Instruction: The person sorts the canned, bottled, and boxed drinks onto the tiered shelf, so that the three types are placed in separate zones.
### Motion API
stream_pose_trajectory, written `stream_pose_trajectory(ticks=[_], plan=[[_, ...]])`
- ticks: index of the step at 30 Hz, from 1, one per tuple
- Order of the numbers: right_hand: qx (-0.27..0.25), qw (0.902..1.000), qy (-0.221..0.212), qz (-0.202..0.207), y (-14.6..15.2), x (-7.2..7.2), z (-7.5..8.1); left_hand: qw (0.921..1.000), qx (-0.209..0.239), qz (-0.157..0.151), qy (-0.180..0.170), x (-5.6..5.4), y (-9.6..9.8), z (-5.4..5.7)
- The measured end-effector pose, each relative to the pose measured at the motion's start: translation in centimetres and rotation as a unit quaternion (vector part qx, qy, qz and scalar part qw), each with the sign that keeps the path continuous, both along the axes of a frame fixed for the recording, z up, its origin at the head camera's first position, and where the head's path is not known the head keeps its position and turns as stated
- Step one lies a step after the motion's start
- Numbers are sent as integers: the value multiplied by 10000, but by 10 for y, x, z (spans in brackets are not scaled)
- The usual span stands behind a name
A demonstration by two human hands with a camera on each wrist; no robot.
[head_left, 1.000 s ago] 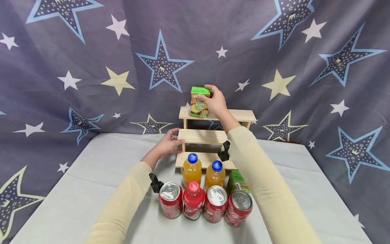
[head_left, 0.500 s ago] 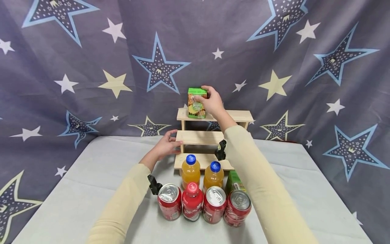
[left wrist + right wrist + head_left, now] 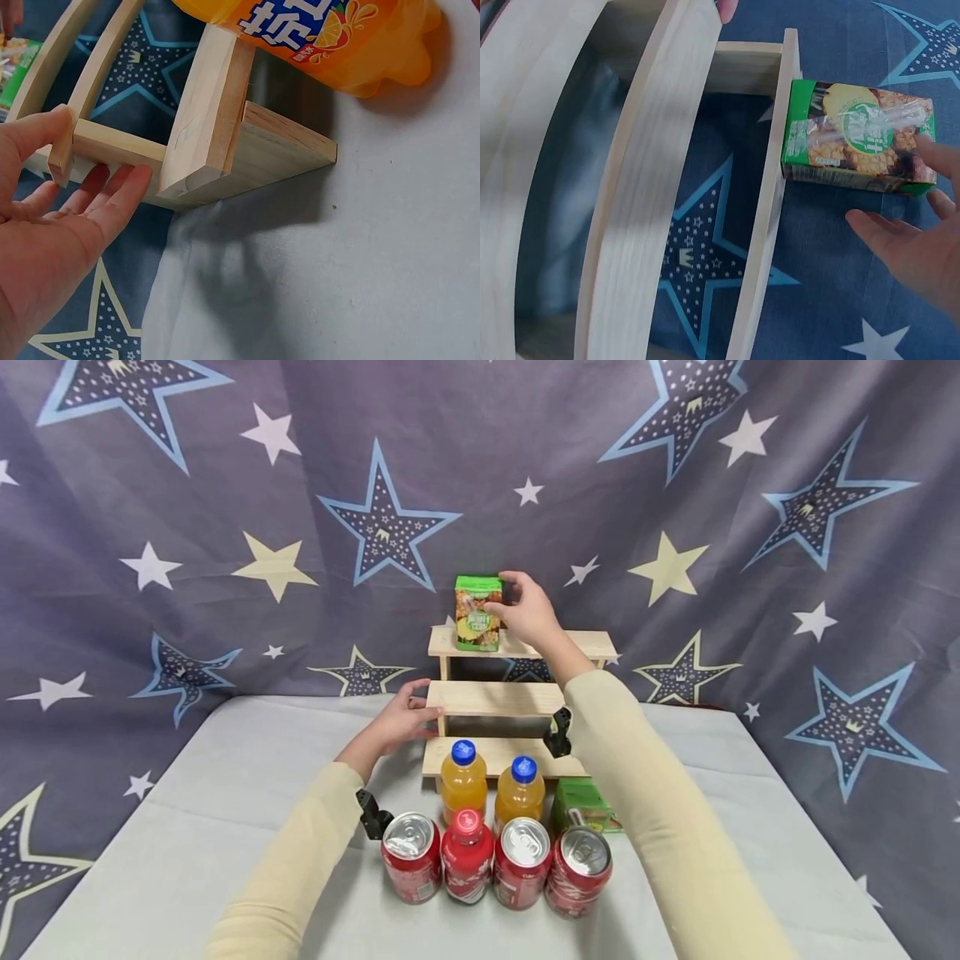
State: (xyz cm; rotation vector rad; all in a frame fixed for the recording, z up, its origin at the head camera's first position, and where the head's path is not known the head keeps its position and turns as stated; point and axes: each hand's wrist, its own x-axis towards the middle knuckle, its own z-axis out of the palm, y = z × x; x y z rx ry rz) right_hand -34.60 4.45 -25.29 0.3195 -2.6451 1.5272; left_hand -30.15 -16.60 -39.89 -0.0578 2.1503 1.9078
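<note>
A three-tier wooden shelf (image 3: 495, 697) stands at the back of the table. My left hand (image 3: 402, 720) holds the left end of its middle tier; in the left wrist view the thumb lies on the plank's end and the other fingers reach under it. Upright on the top tier, towards its left end, is a green juice box (image 3: 477, 614) with pineapple pictures and a wrapped straw. My right hand (image 3: 531, 612) is at the box's right side. In the right wrist view its thumb overlaps the box's upper front, while the other fingers (image 3: 877, 229) spread loosely away from it.
Before the shelf stand two orange drink bottles (image 3: 462, 781) with blue caps and another green juice box (image 3: 581, 806). A front row holds a red bottle (image 3: 468, 860) and three red cans (image 3: 411, 860). A starry cloth (image 3: 225, 460) hangs behind.
My right thumb has slid off the juice box's face towards its right edge, and the fingers have loosened. The box stays on the top tier. My left hand keeps its place on the shelf.
</note>
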Motion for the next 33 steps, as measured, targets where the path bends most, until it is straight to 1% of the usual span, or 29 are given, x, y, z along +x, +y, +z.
stream_pose_trajectory(ticks=[7, 12, 17, 24, 28, 33], plan=[[278, 9994, 206, 12, 18, 5, -2, 9999, -133, -33, 34, -2, -2, -1], [455, 9989, 86, 100, 36, 12, -9, 9999, -123, -85, 87, -1, -2, 0], [524, 9984, -5, 226, 53, 20, -17, 9999, -96, -90, 48, 0, -2, 1], [762, 9958, 3, 499, 71, 35, -24, 9997, -257, -40, 9, -2, -3, 1], [978, 9929, -55, 672, 83, 44, -31, 9995, -296, -34, 97, -1, -2, 0], [1010, 9919, -145, 761, 103, 56, -40, 9983, -412, -115, 394, 3, -3, 0]])
